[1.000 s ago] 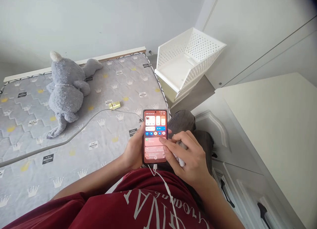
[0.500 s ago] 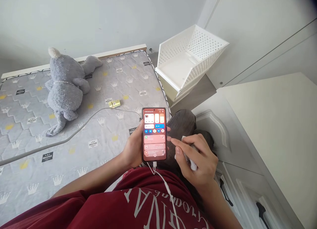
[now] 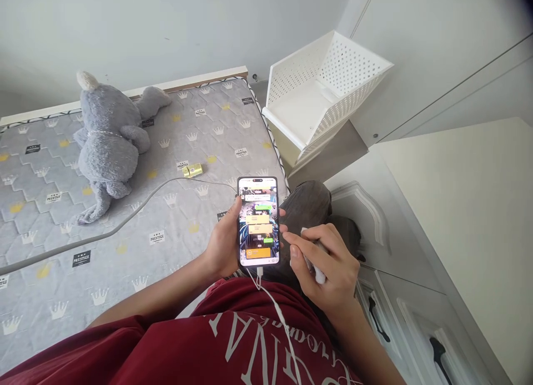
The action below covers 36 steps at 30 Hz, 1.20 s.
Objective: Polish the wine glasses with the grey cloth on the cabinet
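Upright in my left hand point(image 3: 224, 241) is a smartphone point(image 3: 258, 221), its lit screen facing me with a list of chat bubbles. My thumb lies along its left edge and fingertips show past its right edge. A white cable point(image 3: 278, 312) is plugged into the phone's bottom and runs down over my red shirt. To the right of the phone, my right hand point(image 3: 331, 266) is curled round a small white thing that looks like crumpled tissue point(image 3: 320, 275), mostly hidden by the fingers. Its index finger points at the screen's right edge, apparently just short of it.
A grey plush toy point(image 3: 108, 135) lies on the patterned bed point(image 3: 166, 285). A grey cable point(image 3: 137, 207) crosses the bed past a small gold item point(image 3: 192, 170). White perforated baskets point(image 3: 297, 118) stand beyond the bed's corner. White cabinets point(image 3: 400, 285) line the right side.
The phone's screen has switched from a reddish notification and settings panel to a chat page. My right hand has shifted slightly left; both hands keep their hold.
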Each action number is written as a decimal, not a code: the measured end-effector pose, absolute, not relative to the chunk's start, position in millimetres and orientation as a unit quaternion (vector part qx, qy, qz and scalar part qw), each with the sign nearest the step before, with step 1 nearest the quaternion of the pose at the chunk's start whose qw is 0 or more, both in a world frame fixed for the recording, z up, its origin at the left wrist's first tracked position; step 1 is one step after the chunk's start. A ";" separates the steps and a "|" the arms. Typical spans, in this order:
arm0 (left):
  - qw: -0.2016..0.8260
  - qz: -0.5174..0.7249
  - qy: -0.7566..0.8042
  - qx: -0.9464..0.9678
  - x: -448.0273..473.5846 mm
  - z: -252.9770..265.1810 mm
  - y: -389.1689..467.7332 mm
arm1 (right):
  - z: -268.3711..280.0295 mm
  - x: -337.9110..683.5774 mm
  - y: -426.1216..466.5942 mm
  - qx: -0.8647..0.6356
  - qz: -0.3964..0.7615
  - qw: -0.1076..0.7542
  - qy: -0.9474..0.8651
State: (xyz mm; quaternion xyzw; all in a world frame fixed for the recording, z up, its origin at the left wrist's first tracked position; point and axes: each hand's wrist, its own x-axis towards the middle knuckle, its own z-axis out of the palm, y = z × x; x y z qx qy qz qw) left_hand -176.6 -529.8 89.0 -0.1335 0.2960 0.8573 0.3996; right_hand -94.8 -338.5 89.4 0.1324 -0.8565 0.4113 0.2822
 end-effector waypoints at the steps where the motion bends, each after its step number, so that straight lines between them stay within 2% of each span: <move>1: 0.403 0.857 0.293 -0.133 -176.8 88.5 -530.0 | 89.1 -94.5 -338.8 0.133 0.413 0.280 -0.857; 17: 0.418 0.849 0.294 -0.135 -178.3 92.8 -526.5 | 84.2 -91.7 -345.4 0.163 0.442 0.242 -0.848; 23: 0.391 0.853 0.316 -0.140 -178.2 97.7 -522.4 | 87.1 -90.8 -346.4 0.225 0.386 0.193 -0.873; 36: 0.408 0.838 0.337 -0.130 -177.6 95.8 -525.8 | 86.7 -91.8 -348.3 0.219 0.377 0.207 -0.876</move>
